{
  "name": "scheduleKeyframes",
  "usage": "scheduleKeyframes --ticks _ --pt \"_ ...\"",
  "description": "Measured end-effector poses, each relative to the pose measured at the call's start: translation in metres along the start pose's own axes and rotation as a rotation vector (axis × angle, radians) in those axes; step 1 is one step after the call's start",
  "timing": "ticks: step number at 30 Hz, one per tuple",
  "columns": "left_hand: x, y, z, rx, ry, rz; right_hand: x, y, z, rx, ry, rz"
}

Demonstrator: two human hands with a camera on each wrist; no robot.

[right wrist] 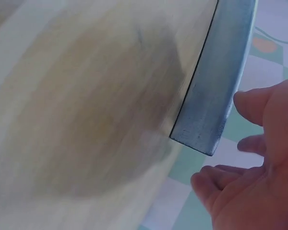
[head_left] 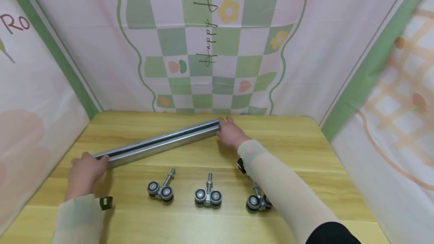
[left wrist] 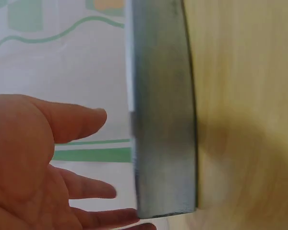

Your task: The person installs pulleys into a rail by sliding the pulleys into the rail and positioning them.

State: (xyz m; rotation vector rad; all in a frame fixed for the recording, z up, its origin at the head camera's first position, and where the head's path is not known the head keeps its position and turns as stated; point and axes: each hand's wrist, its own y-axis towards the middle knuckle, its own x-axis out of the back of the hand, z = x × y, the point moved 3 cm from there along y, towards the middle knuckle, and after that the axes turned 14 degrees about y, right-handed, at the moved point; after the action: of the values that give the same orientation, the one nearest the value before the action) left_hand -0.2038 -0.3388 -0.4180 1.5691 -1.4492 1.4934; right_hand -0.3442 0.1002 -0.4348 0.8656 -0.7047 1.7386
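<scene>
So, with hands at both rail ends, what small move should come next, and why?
Perhaps the left hand could reach for the leftmost roller piece while the right hand steadies the rail: all three roller pieces lie loose on the table, that one nearest the left hand.

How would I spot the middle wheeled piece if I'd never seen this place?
On the wooden table, find the long metal rail. On its near side sits a row of three; yours is the middle wheeled piece. Its bolt points almost straight at the checked backdrop, whereas those of the left piece and right piece slant.
</scene>
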Motion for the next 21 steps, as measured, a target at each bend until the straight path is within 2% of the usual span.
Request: scheduleKeyframes --ticks 2,7,11,16,21 --pt "0.0 0.003 0.002 0.0 0.002 0.002 -0.001 0.003 0.003 0.02 -0.036 0.0" --pt "-0.001 0.011 0.006 -0.051 0.042 -0.064 -0.004 0.01 0.01 0.045 -0.119 -0.001" --pt "-0.001 0.015 0.009 -0.049 0.042 -0.079 -0.006 0.014 0.017 0.065 -0.219 0.012" --pt "0.002 0.016 0.009 -0.064 0.068 -0.053 -0.009 0.015 0.024 0.046 -0.307 0.068" --pt "0.005 0.018 0.007 -0.089 0.102 -0.005 -0.011 0.017 0.025 0.02 -0.349 0.085"
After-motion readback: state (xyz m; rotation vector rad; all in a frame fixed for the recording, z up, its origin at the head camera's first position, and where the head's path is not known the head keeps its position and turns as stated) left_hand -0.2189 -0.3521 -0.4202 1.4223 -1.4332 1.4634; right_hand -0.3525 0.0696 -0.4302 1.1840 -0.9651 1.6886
